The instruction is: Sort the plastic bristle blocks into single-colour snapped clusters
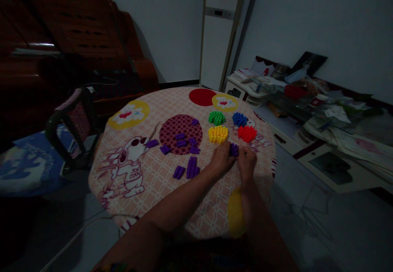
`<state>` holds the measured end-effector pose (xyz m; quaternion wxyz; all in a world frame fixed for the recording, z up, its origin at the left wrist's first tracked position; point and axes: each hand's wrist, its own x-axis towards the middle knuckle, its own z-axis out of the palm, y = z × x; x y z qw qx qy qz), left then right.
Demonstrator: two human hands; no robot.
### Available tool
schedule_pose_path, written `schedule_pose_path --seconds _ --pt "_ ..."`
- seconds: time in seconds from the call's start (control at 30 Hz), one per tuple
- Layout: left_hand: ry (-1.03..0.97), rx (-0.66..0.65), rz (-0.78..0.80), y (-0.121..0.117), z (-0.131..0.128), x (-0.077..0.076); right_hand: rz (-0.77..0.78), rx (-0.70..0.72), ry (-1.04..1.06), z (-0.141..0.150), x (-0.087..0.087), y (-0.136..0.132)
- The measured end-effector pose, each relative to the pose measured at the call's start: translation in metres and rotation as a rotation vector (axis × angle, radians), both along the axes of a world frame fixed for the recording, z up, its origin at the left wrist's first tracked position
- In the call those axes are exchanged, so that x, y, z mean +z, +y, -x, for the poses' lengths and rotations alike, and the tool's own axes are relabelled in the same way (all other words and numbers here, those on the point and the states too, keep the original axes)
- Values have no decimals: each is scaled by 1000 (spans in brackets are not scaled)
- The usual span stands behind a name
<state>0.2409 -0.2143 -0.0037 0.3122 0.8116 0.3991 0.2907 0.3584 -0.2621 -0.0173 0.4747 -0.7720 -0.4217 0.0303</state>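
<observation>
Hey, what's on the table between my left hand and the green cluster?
The yellow cluster lies between your left hand and the green cluster, as the head view shows.

Yellow cluster (217,134), red cluster (247,133) blocking ahead, purple pieces (192,167) crowding left, tablecloth (264,167) open rightward

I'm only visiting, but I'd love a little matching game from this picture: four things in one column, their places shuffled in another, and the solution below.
Things
1. Chair
2. Purple bunch
3. Green bunch
4. Blue bunch

Places
A. Just beyond the yellow bunch
B. Left of the table
C. Just beyond the red bunch
D. Between the left hand and the right hand

Pairs: 1-B, 2-D, 3-A, 4-C
</observation>
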Motion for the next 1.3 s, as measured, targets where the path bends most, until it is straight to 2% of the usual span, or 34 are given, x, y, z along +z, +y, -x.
schedule_pose_path --seconds 0.2,0.6,0.8,0.93,1.07,1.17,1.3 --pt "36 10 -50 2 -1 0 -4 5 -4 1 1 0" --pt "30 -45 -13 -2 1 7 -6 7 22 1 1 -1" --pt "31 -60 -37 -2 13 7 3 -4 21 0 0 -2" --pt "150 -56 -30 19 39 21 -13 1 49 -1 -2 -1" --pt "344 -3 -41 44 87 52 -29 -1 68 0 -3 0" --pt "574 56 -40 51 122 69 -29 -5 60 0 -3 0" --pt "787 31 46 45 141 72 -33 0 33 -1 -4 1"
